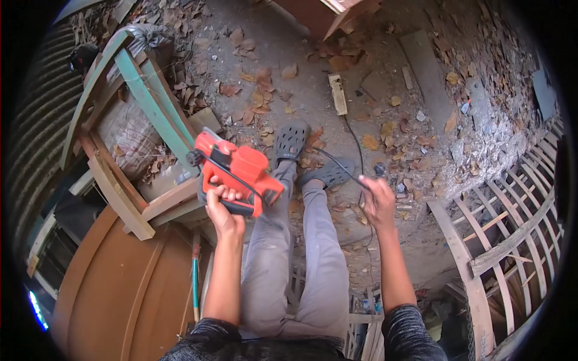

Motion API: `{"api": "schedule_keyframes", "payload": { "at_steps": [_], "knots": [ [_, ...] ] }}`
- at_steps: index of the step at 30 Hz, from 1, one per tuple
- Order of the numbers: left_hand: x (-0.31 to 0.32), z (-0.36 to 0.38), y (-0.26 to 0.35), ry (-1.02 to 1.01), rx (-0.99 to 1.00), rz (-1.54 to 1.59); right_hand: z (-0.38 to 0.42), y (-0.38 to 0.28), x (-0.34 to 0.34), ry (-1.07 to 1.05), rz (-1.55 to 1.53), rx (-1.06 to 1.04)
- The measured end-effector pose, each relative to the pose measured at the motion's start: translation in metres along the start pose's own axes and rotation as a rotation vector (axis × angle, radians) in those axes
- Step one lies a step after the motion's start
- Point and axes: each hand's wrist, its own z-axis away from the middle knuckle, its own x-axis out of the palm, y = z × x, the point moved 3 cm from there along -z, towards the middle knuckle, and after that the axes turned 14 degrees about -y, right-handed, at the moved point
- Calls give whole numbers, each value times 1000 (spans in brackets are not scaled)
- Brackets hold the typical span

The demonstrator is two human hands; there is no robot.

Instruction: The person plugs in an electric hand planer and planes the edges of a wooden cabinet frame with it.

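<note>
A red electric planer [238, 171] with a black knob and black grip is held up in front of my legs. My left hand [224, 201] is closed around its handle. A black power cord [340, 163] loops near the planer and runs across above my shoes to my right hand [379, 201]. The fingers of that hand pinch the cord, and a dark round piece [380, 169], perhaps its plug, shows just beyond them. Past my right hand, a pale block [338, 95] lies on the ground with a dark cable running from it.
At left stands a wooden frame [147, 96] with green paint, around a stuffed sack [129, 126]. A brown panel [120, 277] lies below it. Slatted curved woodwork [500, 240] stands at right. Dry leaves cover the dirt floor; a brown wooden piece [313, 18] is ahead.
</note>
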Motion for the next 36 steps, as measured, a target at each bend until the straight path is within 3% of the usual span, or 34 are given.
{"api": "schedule_keyframes", "payload": {
  "at_steps": [2, 4, 6, 9, 11, 12, 13, 16, 18, 19, 21, 22, 23, 24, 26, 27, 30, 33, 34, 36],
  "knots": [
    [-8, 15, 4, 6, -67, -336, -36, -13, -5, 157, -59, -72],
    [-17, 22, -1, -35, -41, -659, -62, -21, -46, 571, -147, 91],
    [-18, 24, -7, -78, -120, -665, -83, -35, -87, 858, -478, 239],
    [0, 12, -18, -61, -219, -312, -80, -36, -104, 724, -697, 352],
    [19, 2, -28, 32, -290, 34, -47, -31, -94, 433, -362, 411],
    [22, -9, -38, 27, -298, 238, -31, -36, -87, 329, 28, 353],
    [24, -17, -44, 31, -284, 397, -16, -48, -79, 241, -30, 420],
    [28, -42, -58, 100, -249, 754, 68, -20, -89, 547, -93, 556],
    [45, -56, -62, 135, -186, 763, 125, -3, -134, 829, -205, 695],
    [55, -60, -62, 82, -137, 714, 135, -5, -159, 1003, -203, 645],
    [64, -73, -72, 67, -95, 512, 149, -18, -204, 1141, -122, 712],
    [68, -75, -73, 72, -85, 347, 148, -24, -226, 1145, -97, 647],
    [73, -71, -68, 42, -80, 95, 129, -37, -242, 1206, -125, 570],
    [57, -78, -68, -143, -104, -255, 109, -46, -255, 1265, -175, 574],
    [74, -60, -30, -319, -180, -1234, 80, -49, -272, 1196, -344, 466],
    [78, -52, -22, -454, -85, -1521, 64, -46, -272, 1135, -386, 430],
    [97, -34, 4, -942, -472, -1879, 18, -26, -242, 902, -444, 325],
    [101, -1, 26, -1281, -346, -1585, -29, -2, -177, 570, -504, 360],
    [105, 10, 36, -1308, -591, -1578, -43, -4, -150, 468, -462, 423],
    [81, 28, 43, -1411, -479, -1266, -48, 1, -101, 262, -567, 544]
  ]
}}
